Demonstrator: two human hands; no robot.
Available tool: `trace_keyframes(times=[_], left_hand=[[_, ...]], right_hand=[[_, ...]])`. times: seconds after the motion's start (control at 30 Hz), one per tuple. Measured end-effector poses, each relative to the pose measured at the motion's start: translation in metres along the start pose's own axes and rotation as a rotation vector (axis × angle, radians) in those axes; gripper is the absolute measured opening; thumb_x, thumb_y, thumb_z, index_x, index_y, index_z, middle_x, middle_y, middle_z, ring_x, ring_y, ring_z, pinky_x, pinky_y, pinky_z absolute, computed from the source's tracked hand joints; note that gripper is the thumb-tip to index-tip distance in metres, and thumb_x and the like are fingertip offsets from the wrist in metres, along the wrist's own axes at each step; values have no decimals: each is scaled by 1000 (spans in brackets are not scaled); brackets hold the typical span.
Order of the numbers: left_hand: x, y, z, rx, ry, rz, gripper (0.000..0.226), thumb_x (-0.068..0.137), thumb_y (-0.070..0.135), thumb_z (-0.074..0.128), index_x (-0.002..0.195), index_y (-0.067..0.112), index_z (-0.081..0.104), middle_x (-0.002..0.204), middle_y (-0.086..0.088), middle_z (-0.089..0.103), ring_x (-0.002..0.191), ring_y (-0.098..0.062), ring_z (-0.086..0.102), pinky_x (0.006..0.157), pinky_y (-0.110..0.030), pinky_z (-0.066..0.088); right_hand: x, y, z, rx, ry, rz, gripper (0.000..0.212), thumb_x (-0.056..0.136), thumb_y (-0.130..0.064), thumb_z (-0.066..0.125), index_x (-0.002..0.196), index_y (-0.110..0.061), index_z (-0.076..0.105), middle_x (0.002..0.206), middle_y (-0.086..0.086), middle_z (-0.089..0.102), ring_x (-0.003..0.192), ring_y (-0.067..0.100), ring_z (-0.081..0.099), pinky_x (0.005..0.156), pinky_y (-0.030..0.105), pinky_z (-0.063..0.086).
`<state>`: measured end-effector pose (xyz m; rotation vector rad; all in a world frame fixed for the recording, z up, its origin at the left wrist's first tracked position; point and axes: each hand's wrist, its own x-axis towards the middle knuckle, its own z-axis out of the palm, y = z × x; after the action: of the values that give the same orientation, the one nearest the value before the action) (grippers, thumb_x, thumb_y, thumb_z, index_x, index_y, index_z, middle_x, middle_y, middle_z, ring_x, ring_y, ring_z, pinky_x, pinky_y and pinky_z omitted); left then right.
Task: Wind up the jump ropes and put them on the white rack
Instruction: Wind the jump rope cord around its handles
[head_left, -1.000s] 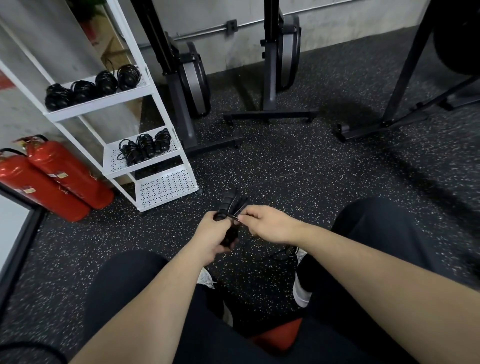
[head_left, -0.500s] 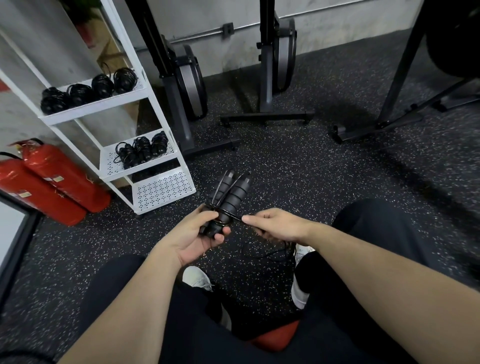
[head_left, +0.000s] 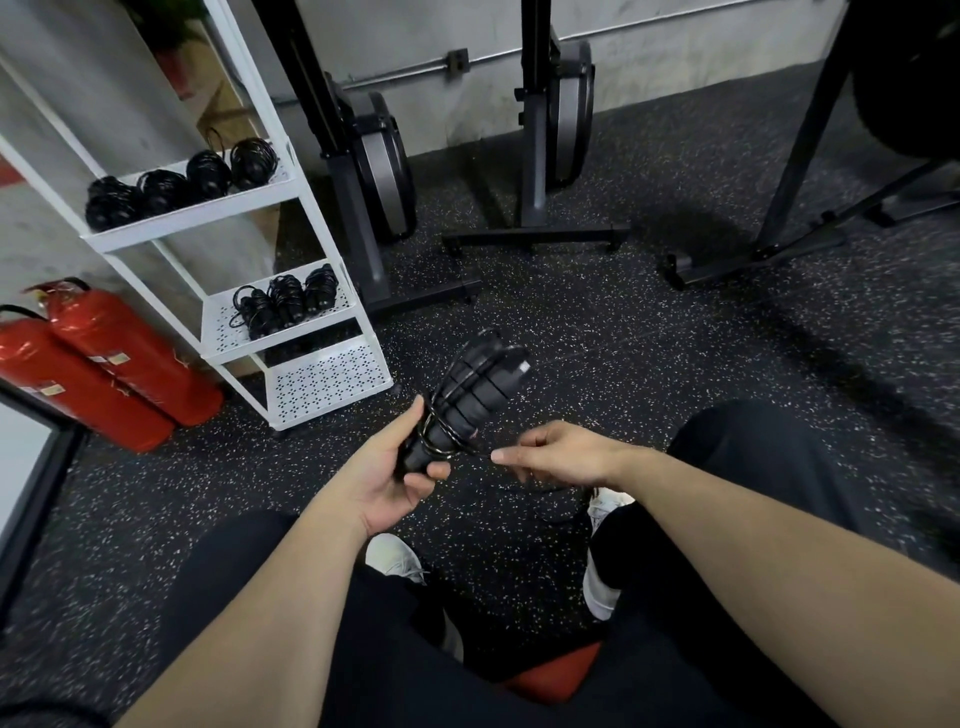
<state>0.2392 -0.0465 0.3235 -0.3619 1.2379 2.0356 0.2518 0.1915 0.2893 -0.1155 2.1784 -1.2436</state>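
While the paired jump rope handles (head_left: 470, 402) are being gripped at their lower end by the left hand (head_left: 397, 467), the thin black cord (head_left: 467, 451) is being pinched between thumb and fingers of the right hand (head_left: 553, 454) and led round the handles. Compared with a second ago, the handles are being held more upright and clear of the fingers, and several turns of cord are now being shown lying around them. The loose tail is being trailed down to the floor (head_left: 623, 338) by the right shoe (head_left: 605, 506), so winding is judged to be under way but unfinished. Wound ropes are being stored already on the top and middle shelves of the white rack (head_left: 291, 176), well apart to the left; this bundle is not yet being carried there.
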Motion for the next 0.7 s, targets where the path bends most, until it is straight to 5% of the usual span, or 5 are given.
trace_keyframes(times=[0.1,0.2,0.27,0.4,0.7], left_hand=[[-2,-1,1,112,-25,-93,48,87,47,58,108,6,70,78,-9,64,43,-10,50,28,-12,33],[-2,-5,4,293,-8,-149,49,85,51,59,111,10,68,78,-10,70,46,-15,58,31,-15,38],[-2,-6,4,380,-10,-173,50,85,51,59,113,11,68,84,-11,74,51,-19,65,34,-17,42],[-4,-4,2,541,-149,-222,47,92,44,61,128,15,62,97,-15,74,67,-28,73,42,-21,49],[-1,-8,-1,723,-310,-262,25,99,15,65,120,17,53,114,-19,72,90,-40,74,63,-41,63]], right_hand=[[1,2,-3,-41,38,56,53,75,-78,65,79,-25,68,68,-8,60,67,15,52,71,31,44],[7,6,-5,-40,51,14,25,80,-56,77,91,-35,71,88,-22,71,89,1,64,88,27,48],[8,4,-8,-35,67,13,14,90,-26,76,84,-30,64,68,-25,66,75,-7,58,75,17,43],[6,5,-15,-74,22,56,19,100,-1,51,90,-11,64,73,-4,61,75,17,57,63,20,45],[1,-5,-20,152,-6,81,18,83,-34,83,90,-18,79,78,0,74,66,11,67,60,23,52]])
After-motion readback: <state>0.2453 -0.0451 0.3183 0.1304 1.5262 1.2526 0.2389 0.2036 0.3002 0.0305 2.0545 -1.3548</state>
